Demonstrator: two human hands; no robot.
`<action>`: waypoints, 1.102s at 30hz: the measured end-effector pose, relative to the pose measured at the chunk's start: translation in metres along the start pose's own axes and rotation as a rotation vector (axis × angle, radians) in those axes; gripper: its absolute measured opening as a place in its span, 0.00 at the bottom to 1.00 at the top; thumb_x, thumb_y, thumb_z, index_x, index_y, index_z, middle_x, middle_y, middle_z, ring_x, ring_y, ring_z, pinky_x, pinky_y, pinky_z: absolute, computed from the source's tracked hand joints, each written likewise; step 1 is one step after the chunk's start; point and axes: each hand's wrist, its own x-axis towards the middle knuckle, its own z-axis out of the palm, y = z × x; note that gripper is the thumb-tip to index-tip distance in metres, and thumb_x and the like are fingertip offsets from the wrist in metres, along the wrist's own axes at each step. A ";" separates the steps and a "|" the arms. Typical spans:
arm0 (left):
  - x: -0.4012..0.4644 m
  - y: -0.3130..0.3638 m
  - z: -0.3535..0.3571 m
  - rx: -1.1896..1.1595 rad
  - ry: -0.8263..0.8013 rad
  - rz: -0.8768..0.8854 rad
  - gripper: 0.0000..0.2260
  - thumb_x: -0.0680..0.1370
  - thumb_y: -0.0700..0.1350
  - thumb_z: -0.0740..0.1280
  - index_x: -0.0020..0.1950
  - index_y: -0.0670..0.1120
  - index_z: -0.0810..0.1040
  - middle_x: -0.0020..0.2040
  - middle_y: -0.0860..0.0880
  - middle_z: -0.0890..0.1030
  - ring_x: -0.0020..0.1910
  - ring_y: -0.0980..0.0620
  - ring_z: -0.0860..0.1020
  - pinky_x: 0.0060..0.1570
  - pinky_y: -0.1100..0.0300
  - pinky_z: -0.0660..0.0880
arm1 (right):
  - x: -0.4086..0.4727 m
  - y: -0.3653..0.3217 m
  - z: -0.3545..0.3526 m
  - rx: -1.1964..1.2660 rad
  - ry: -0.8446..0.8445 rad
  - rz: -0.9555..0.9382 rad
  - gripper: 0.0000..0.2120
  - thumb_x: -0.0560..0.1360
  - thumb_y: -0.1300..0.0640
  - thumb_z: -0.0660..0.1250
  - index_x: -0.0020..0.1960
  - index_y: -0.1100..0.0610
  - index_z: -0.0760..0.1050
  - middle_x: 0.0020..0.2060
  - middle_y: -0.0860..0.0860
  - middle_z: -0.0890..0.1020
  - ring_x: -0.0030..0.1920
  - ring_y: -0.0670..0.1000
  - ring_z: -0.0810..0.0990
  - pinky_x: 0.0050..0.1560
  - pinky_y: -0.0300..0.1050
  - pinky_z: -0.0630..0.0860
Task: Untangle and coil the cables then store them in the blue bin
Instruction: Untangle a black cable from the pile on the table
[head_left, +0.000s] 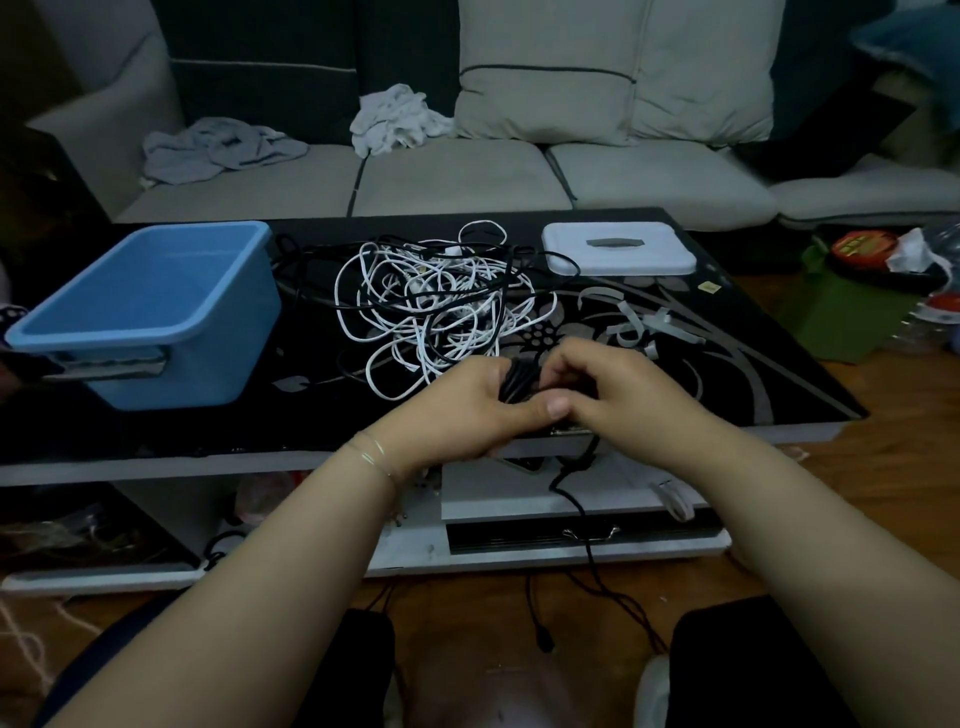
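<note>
A tangle of white and black cables lies in the middle of the black glass table. The empty blue bin stands at the table's left. Over the table's front edge my left hand grips a bundle of coiled black cable, and my right hand pinches the same bundle from the right. The cable's loose end hangs down past the table edge toward the floor.
A white lid lies at the table's back right, with several white strips in front of it. A sofa with crumpled cloths stands behind the table. A green box and clutter sit on the floor to the right.
</note>
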 end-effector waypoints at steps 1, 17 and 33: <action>-0.001 -0.001 -0.001 -0.010 -0.011 -0.007 0.13 0.77 0.47 0.69 0.36 0.45 0.70 0.20 0.53 0.68 0.18 0.57 0.65 0.20 0.67 0.61 | 0.000 0.002 -0.003 0.007 0.019 -0.007 0.06 0.70 0.45 0.67 0.44 0.44 0.71 0.39 0.44 0.79 0.43 0.46 0.78 0.44 0.50 0.75; -0.006 0.001 -0.006 -0.427 -0.145 -0.038 0.21 0.72 0.53 0.67 0.45 0.32 0.75 0.17 0.50 0.65 0.14 0.57 0.59 0.19 0.69 0.56 | 0.004 0.003 0.033 0.746 0.076 0.125 0.14 0.79 0.52 0.62 0.36 0.57 0.68 0.24 0.46 0.72 0.25 0.46 0.68 0.22 0.36 0.66; -0.001 -0.003 -0.021 -1.149 0.173 -0.022 0.18 0.82 0.53 0.53 0.57 0.41 0.76 0.52 0.50 0.85 0.14 0.59 0.59 0.20 0.71 0.55 | 0.016 -0.002 0.051 0.313 -0.117 0.122 0.12 0.75 0.62 0.66 0.51 0.47 0.68 0.43 0.57 0.81 0.41 0.56 0.81 0.47 0.54 0.79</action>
